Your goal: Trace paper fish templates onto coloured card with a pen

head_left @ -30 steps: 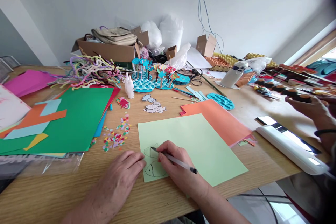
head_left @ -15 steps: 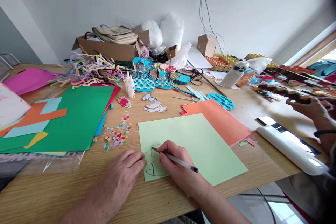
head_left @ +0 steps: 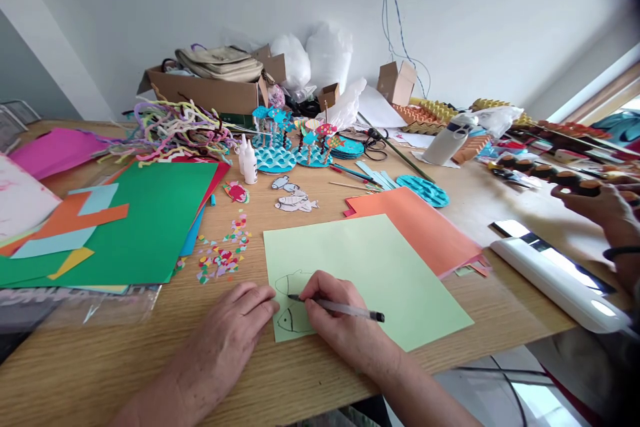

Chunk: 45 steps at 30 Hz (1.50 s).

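Observation:
A pale green sheet of paper (head_left: 370, 260) lies on the wooden table, with two fish outlines in dark ink near its left edge. The lower fish drawing (head_left: 286, 320) has an eye and a curved band behind the head; the upper fish drawing (head_left: 283, 282) is partly covered by my fingers. My right hand (head_left: 336, 313) grips a pen (head_left: 345, 308), its tip touching the paper at the upper fish's curved line. Flat beside the sheet rests my left hand (head_left: 240, 320), fingers stretched out, fingertips at the paper's left edge.
Green card (head_left: 150, 227) and paper strips lie left, near confetti scraps (head_left: 223, 260). Glue bottles (head_left: 250, 163), cut-out paper fish (head_left: 295, 200) and blue fish models (head_left: 273, 157) stand beyond. Orange paper (head_left: 415, 220) and a white laminator-like device (head_left: 555, 283) lie right, near another person's hand (head_left: 595, 203).
The pen tip has moved down along the upper fish's curved line, and my right hand has shifted slightly right and down. My left hand stays put.

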### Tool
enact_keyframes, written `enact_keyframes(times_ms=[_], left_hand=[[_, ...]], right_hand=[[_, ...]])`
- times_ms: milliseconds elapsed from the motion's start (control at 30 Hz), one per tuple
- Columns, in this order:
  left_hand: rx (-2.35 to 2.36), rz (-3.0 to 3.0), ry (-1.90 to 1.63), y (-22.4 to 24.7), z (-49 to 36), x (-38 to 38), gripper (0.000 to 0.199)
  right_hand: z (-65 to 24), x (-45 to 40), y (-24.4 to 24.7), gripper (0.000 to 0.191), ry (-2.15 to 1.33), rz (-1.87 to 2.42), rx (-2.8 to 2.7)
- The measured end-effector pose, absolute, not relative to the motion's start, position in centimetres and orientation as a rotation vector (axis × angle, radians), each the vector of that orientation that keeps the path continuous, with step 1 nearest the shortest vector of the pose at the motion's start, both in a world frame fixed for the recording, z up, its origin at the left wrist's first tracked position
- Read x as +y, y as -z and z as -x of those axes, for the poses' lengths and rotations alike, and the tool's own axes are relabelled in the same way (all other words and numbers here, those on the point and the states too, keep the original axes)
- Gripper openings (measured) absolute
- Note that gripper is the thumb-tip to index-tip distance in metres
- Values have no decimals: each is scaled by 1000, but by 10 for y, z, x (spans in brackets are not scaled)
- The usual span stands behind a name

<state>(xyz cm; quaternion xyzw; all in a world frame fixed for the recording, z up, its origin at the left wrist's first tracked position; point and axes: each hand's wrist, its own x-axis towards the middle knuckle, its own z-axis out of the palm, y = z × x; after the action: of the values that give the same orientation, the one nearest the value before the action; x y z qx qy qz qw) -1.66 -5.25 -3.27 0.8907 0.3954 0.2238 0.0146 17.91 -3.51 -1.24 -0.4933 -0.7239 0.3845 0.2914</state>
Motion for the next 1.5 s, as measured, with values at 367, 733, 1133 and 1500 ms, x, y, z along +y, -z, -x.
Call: enact_keyframes(times_ms=[367,733,1133,1500], left_hand=[[1231,-2774,-712,31,15,-52,32],[1241,-2793,-721,32,15,-53,31],[1245,-2718,-846,37,13,-53,35],[1217,-2769,-782,28,15,-51,33]], right_hand=[[-179,-35,12,11,-1004,1327,-1923],[-176,-32,13,10,-960,1336,-1893],[-175,-29,19,9,-962,1368,-1874],[-175,-30,14,10,-943,1360,-1888]])
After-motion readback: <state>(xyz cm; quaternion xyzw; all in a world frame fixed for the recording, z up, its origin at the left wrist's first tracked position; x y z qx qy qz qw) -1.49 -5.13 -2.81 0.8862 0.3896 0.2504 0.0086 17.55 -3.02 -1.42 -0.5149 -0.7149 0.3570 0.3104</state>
